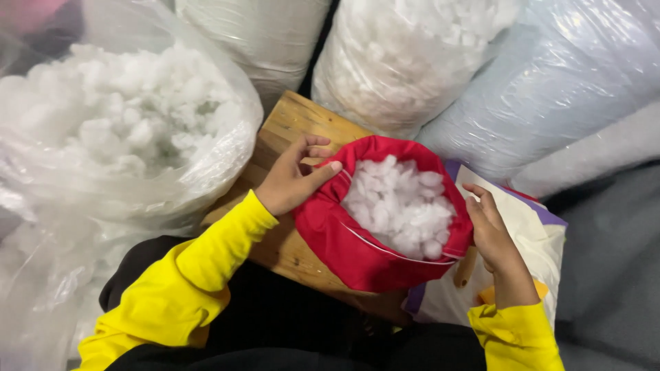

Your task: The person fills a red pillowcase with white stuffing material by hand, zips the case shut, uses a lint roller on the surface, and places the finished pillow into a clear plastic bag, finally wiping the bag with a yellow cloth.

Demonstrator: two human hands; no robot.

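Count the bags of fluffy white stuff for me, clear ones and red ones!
Clear plastic bags of white stuffing: 3
Red fabric bag of white stuffing: 1, held open by left hand and right hand
Total: 4 bags

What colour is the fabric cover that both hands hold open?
Red; the fabric cover, filled with white stuffing, shows best in the head view.

Right fingertips (473, 199) behind red cover (344, 240)
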